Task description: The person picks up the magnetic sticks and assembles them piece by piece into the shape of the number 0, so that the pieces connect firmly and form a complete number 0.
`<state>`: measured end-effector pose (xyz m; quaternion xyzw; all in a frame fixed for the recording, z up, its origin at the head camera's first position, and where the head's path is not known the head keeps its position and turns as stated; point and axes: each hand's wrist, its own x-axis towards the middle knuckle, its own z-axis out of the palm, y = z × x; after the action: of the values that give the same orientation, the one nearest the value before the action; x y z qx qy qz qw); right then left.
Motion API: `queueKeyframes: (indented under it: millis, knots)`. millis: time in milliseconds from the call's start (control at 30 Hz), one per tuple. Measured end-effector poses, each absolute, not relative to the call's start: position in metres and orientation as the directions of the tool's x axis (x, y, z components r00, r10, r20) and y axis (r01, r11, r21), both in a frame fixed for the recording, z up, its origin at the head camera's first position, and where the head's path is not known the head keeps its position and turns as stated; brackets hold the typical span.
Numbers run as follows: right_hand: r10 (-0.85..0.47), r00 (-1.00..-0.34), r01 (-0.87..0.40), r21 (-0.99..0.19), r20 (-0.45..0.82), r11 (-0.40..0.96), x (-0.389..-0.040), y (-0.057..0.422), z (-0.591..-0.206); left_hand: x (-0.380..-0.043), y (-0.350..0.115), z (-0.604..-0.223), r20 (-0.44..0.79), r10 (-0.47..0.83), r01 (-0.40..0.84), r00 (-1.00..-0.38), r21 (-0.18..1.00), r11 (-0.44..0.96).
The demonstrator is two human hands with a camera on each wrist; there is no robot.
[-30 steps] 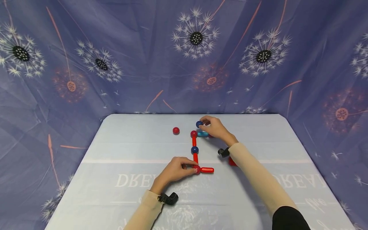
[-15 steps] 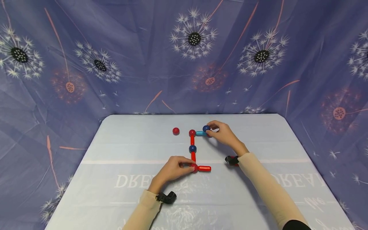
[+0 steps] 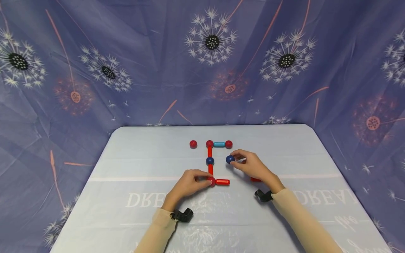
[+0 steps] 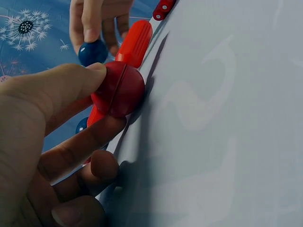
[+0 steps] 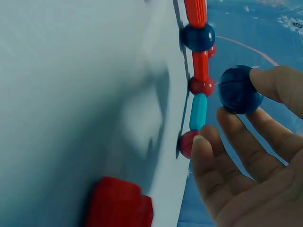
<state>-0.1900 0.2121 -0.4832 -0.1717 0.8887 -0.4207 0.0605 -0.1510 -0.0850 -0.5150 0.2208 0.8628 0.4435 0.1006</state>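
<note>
My left hand (image 3: 188, 184) pinches a red ball (image 4: 118, 89) between thumb and fingers at the near corner of a joined chain of balls and rods. From that ball a short red rod (image 3: 223, 182) points right. Red rods run away from it through a blue ball (image 3: 210, 161) to a far red ball (image 3: 209, 143). There a light blue rod (image 3: 219, 144) leads right to an end red ball (image 3: 229, 144). Right of the chain, my right hand (image 3: 251, 164) holds a loose blue ball (image 5: 240, 90) between thumb and fingertips, apart from the chain.
A loose red ball (image 3: 193, 144) lies left of the chain's far end. Red pieces (image 5: 118, 203) lie on the table below my right hand, partly hidden by it in the head view. The white-covered table (image 3: 126, 158) meets a patterned purple curtain (image 3: 158, 70) at the back.
My right hand has carried the blue ball from beyond the light blue rod toward me and slightly right, uncovering the end red ball. My left hand keeps its hold, while the chain appears slightly shifted.
</note>
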Motion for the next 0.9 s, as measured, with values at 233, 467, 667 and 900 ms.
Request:
queueKeyframes:
  millis: [233,467,667,900]
  knots:
    - [-0.375,-0.927,-0.259,-0.758,0.021,0.598,-0.166,0.218,-0.490,-0.151,-0.082,-0.517,0.018,0.433,0.268,-0.901,0.808,0.525]
    - [-0.373,-0.928,-0.245,-0.748,-0.003,0.617,-0.148,0.224,-0.496,-0.152,-0.082,-0.520,0.029,0.420,0.265,-0.907,0.816,0.514]
    - [-0.378,-0.925,-0.230,-0.748,-0.030,0.622,-0.141,0.225,-0.501,-0.153,-0.083,-0.519,0.023,0.419,0.256,-0.908,0.821,0.510]
    - [-0.398,-0.917,-0.256,-0.720,-0.031,0.645,-0.138,0.223,-0.504,-0.154,-0.083,-0.520,0.009,0.420,0.243,-0.908,0.826,0.509]
